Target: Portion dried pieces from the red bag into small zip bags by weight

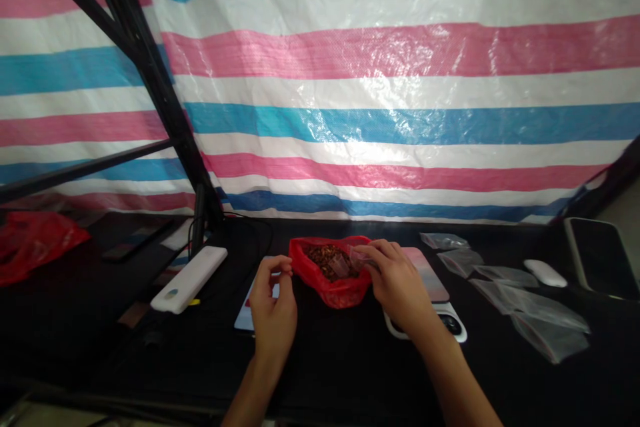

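A red plastic bag (335, 293) lies open on the black table, filled with small brown pieces (323, 257). My right hand (397, 283) rests at the bag's right edge and pinches a small clear pouch (350, 259) that dips into the brown pieces. My left hand (273, 307) hovers just left of the red bag with fingers curled and pinched together near the bag's rim; I cannot tell whether it holds anything. A small digital scale (453, 320) with a pinkish platform sits under my right hand.
Several empty clear zip pouches (525, 303) lie to the right. A white power bank (190, 278) lies at left, a phone (245, 317) under my left hand, another red bag (35, 240) far left, a black device (597, 257) and white mouse (545, 272) far right. Black frame poles (150, 80) rise at back left.
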The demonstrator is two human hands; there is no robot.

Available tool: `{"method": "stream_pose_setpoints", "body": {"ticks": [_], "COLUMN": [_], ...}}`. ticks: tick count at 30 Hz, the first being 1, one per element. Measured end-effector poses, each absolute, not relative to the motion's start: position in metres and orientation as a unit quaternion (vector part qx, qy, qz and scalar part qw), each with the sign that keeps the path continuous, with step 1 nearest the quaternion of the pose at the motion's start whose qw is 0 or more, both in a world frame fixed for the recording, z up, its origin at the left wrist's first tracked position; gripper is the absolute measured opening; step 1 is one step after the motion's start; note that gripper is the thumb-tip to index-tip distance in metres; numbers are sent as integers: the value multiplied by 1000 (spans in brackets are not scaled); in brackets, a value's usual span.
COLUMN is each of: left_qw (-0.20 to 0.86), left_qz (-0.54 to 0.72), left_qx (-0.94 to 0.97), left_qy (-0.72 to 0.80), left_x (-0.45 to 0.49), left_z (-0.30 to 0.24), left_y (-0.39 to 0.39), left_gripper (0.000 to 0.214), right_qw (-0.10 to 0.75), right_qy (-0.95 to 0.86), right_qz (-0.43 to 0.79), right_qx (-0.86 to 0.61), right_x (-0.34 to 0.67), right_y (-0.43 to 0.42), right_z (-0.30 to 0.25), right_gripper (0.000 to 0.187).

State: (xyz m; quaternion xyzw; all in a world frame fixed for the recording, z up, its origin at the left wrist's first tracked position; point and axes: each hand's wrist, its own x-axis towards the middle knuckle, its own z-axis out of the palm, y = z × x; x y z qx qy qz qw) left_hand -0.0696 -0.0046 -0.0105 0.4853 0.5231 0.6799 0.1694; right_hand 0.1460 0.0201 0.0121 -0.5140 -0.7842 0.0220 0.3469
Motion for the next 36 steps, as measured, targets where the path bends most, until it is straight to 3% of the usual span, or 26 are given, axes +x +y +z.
{"method": "stream_pose_setpoints", "body": {"ticks": [36], "left_qw": [210], "left_qz": [678], "left_qx": [517], "left_qy": [478], "left_x": [-25], "left_z": [-12], "left_y": [2], "left_gripper": [12], "right_qw": [354], "right_qy": [-769], "right_qz": [36], "right_qx": [-531], "right_x": [147], "right_y": [8], "right_z": [11], "right_gripper": [37]}}
